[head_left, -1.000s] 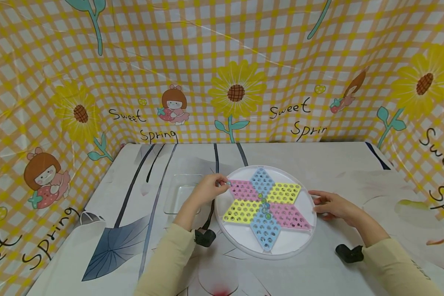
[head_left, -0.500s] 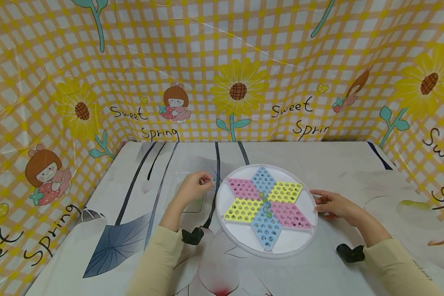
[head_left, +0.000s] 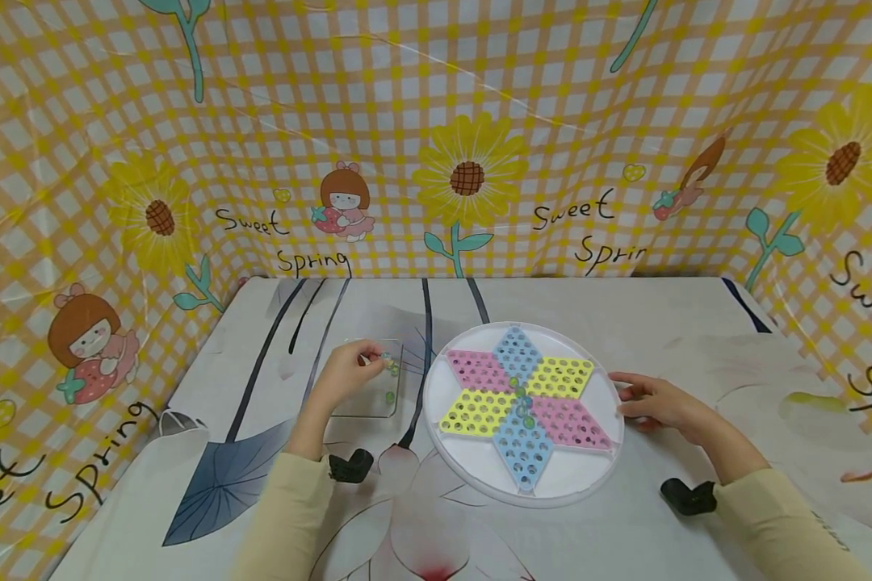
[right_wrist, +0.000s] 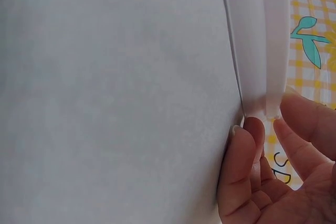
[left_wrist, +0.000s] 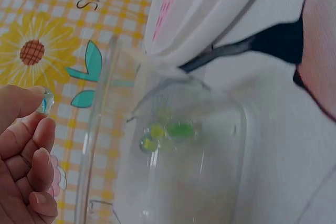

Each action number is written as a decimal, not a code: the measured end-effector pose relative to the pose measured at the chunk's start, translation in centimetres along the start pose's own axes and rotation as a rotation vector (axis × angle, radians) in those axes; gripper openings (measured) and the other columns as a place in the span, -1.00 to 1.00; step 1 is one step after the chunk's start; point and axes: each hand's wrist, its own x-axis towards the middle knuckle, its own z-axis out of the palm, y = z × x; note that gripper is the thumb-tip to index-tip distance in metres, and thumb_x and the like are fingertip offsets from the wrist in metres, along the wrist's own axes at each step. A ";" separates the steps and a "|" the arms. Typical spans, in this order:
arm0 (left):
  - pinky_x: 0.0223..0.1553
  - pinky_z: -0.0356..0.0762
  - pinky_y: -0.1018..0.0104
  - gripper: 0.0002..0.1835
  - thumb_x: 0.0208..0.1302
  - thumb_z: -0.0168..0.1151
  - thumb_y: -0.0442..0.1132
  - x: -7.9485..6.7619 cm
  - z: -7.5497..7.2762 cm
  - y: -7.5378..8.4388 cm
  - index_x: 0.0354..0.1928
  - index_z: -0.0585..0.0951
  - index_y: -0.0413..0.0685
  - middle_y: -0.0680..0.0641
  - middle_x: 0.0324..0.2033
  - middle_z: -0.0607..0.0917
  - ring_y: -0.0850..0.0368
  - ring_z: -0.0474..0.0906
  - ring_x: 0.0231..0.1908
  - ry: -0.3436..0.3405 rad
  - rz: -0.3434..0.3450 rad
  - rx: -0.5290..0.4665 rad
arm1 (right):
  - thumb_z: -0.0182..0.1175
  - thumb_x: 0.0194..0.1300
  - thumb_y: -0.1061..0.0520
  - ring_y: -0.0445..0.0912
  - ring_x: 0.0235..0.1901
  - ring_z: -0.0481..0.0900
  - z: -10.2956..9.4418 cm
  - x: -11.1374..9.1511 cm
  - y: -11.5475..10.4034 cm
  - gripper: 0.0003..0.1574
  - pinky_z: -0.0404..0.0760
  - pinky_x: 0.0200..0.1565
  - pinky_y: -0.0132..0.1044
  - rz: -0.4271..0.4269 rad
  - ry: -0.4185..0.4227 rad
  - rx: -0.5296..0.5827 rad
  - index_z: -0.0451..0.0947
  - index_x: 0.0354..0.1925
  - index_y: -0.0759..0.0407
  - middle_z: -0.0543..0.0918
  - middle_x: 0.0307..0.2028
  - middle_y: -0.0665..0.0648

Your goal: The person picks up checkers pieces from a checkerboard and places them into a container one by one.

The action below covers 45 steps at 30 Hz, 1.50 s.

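My left hand [head_left: 345,375] is over a clear plastic box [head_left: 363,415], pinching a clear marble [left_wrist: 47,102] with a blue swirl between thumb and finger. Several green and yellow-green marbles [left_wrist: 181,130] lie inside the box. To the right is a round white Chinese checkers board [head_left: 450,468] with a star of pink, yellow and blue holed sections. A short row of marbles [head_left: 521,401] runs across its middle. My right hand [head_left: 657,407] touches the board's right rim with relaxed fingertips; the right wrist view shows them against the rim's side.
A white tablecloth [head_left: 698,323] with printed flowers and dark stems covers the table. Behind and at both sides hangs a yellow checked curtain [head_left: 407,97]. A black wrist mount [head_left: 350,466] is on the left wrist, another [head_left: 688,496] on the right.
Holding the marble, my left hand has moved left from the board's left edge to above the box, uncovering marbles at its right side. The right hand stays at the rim.
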 end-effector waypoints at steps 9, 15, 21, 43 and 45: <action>-0.41 0.34 0.35 -0.86 0.17 0.21 -0.28 -1.0 -1.5 -1.3 -0.27 0.60 -0.21 -0.09 -0.38 0.61 0.14 0.39 -0.43 0.022 -0.032 -0.024 | 0.17 0.21 0.12 -0.09 -0.28 0.37 0.0 0.0 -0.1 -0.11 0.48 -0.33 -0.30 -0.014 -0.006 0.011 -0.04 0.34 0.36 0.34 -0.06 0.25; -0.43 0.34 0.36 -0.84 0.17 0.22 -0.26 -1.1 -1.7 -2.0 -0.27 0.60 -0.22 -0.08 -0.40 0.61 0.16 0.39 -0.46 0.021 -0.055 -0.014 | 0.17 0.21 0.12 -0.08 -0.27 0.37 0.1 -0.1 -0.1 -0.11 0.47 -0.33 -0.30 -0.004 0.000 0.009 -0.04 0.35 0.36 0.34 -0.05 0.27; -0.42 0.36 0.34 -0.82 0.17 0.21 -0.24 -1.2 -1.9 -2.2 -0.26 0.60 -0.23 -0.10 -0.39 0.61 0.14 0.41 -0.45 0.012 -0.069 -0.018 | 0.17 0.21 0.13 -0.09 -0.29 0.37 0.0 -0.1 0.0 -0.11 0.47 -0.34 -0.31 -0.010 -0.005 0.019 -0.04 0.35 0.35 0.34 -0.06 0.26; -0.43 0.36 0.34 -0.82 0.19 0.22 -0.22 -1.2 -1.9 -2.5 -0.23 0.60 -0.19 -0.09 -0.36 0.61 0.14 0.42 -0.45 0.001 -0.110 -0.032 | 0.16 0.21 0.13 -0.10 -0.30 0.38 0.1 -0.1 0.1 -0.11 0.47 -0.35 -0.31 -0.020 -0.011 0.036 -0.05 0.35 0.35 0.33 -0.07 0.23; -0.43 0.36 0.34 -0.81 0.18 0.22 -0.22 -1.1 -1.9 -2.4 -0.23 0.60 -0.19 -0.09 -0.36 0.62 0.13 0.42 -0.44 0.000 -0.113 -0.033 | 0.16 0.22 0.13 -0.10 -0.30 0.37 0.0 -0.1 0.1 -0.11 0.47 -0.34 -0.31 -0.017 -0.010 0.032 -0.05 0.35 0.35 0.32 -0.07 0.24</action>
